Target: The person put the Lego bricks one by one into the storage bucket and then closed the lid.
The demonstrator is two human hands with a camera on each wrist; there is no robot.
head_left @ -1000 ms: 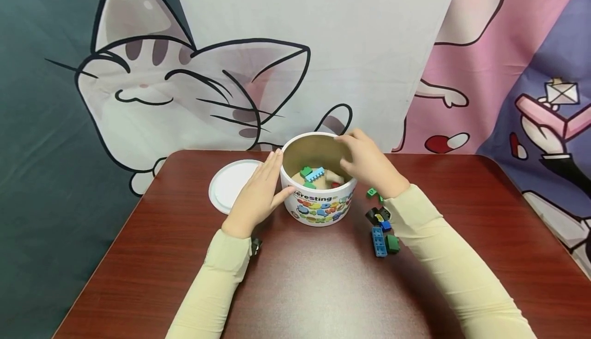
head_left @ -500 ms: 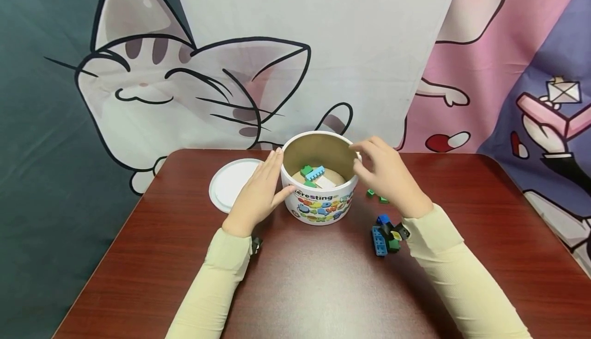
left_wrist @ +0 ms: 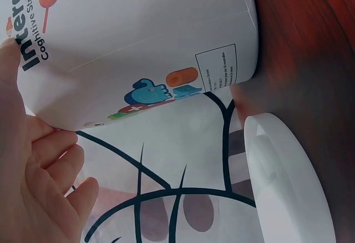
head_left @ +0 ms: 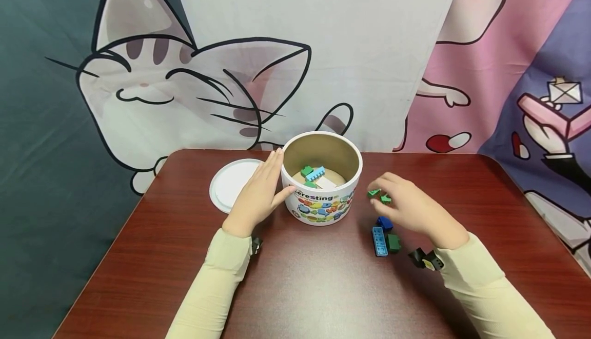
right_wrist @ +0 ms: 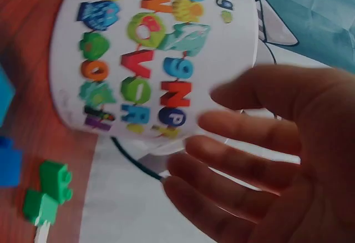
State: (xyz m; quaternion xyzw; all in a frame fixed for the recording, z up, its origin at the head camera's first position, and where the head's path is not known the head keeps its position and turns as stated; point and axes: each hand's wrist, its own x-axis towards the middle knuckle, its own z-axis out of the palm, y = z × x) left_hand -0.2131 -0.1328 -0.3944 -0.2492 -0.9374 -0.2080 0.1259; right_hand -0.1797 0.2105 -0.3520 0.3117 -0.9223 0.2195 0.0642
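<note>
Currently | left hand (head_left: 256, 195): fingers straight, touching the left side of a white cylindrical tub with colourful printing (head_left: 320, 209) | right hand (head_left: 411, 203): fingers spread and loosely bent, gripping nothing, right of the tub and apart | two small green plastic bricks (head_left: 385, 199): beside its fingers, on the reddish-brown wood-grain surface (head_left: 300, 287) | blue oblong plastic brick (head_left: 379, 241): nearer the person

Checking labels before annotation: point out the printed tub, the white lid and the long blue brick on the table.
Printed tub (head_left: 319, 208): head view, front of its outer wall.
White lid (head_left: 231, 185): head view, middle of its visible flat face.
Long blue brick (head_left: 379, 242): head view, middle of its upward face.
</note>
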